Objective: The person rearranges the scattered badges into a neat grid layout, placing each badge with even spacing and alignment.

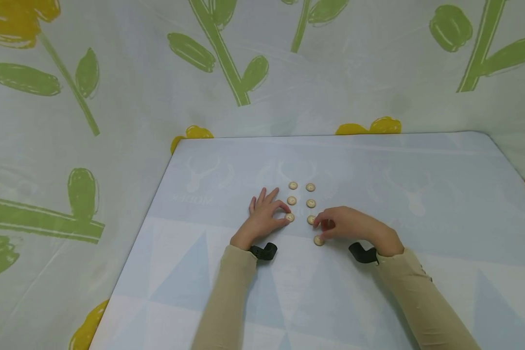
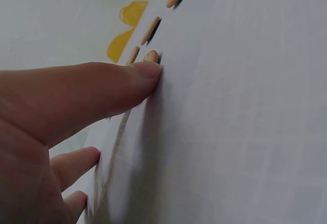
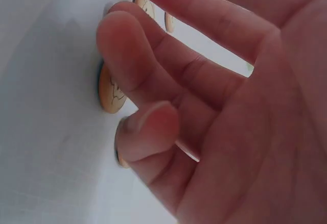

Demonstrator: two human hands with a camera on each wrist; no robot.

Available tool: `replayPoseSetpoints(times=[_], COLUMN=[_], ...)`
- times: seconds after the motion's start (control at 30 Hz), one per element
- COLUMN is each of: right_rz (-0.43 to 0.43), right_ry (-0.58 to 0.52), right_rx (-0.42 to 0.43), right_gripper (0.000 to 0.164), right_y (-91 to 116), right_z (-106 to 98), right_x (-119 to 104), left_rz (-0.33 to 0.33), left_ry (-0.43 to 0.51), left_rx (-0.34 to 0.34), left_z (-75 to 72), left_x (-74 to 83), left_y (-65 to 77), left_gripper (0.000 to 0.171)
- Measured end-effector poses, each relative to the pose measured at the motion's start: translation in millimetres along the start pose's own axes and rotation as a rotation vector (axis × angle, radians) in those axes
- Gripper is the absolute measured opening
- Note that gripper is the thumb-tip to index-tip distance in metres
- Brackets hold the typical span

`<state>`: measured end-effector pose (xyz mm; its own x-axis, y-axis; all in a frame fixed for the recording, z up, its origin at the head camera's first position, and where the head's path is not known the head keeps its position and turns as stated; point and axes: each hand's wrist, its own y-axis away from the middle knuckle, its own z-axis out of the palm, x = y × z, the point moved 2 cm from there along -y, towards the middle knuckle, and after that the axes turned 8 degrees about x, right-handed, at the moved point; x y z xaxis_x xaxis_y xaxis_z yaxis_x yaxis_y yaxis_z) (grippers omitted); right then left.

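Observation:
Several small round wooden discs with dark line markings lie in two columns on the table. In the head view my left hand (image 1: 262,218) pinches the nearest disc of the left column (image 1: 290,217) between thumb and index finger, its other fingers spread. The left wrist view shows the thumb (image 2: 133,78) partly hiding that disc (image 2: 152,56). My right hand (image 1: 350,226) is at the near end of the right column, fingers loosely bent, thumb and fingertips apart. Its fingertips are by one disc (image 3: 111,89); its thumb (image 3: 153,132) partly covers the nearest one (image 1: 318,240).
Farther discs of the left column (image 1: 292,185) and right column (image 1: 310,187) lie ahead of the hands. The table (image 1: 420,301) has a pale blue and white patterned cover. A floral curtain (image 1: 135,97) hangs along its back and left edges.

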<state>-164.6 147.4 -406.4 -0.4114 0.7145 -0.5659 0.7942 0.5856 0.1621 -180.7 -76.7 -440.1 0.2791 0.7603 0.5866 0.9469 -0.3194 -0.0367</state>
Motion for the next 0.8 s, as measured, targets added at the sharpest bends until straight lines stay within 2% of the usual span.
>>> replayPoseSetpoints(times=[0.27,0.5,0.8], right_rz=[-0.027,-0.041,-0.080], right_ry=[0.068,0.062,0.088], right_rx=[-0.028,-0.031,-0.016], right_gripper=[0.018,0.011,0.013], right_y=[-1.0,-0.7,-2.2], right_z=[4.5,8.1,9.7], right_x=[-3.8,-9.8,-8.9], left_rz=[0.005,-0.004,0.001], left_ry=[-0.002,-0.007,0.000], left_rx=[0.000,0.002,0.006], left_z=[-0.6,1.5,1.2], left_x=[0.5,-1.2,-1.3], left_y=[0.5,-0.1,-0.1], left_gripper=[0.016,0.016,0.016])
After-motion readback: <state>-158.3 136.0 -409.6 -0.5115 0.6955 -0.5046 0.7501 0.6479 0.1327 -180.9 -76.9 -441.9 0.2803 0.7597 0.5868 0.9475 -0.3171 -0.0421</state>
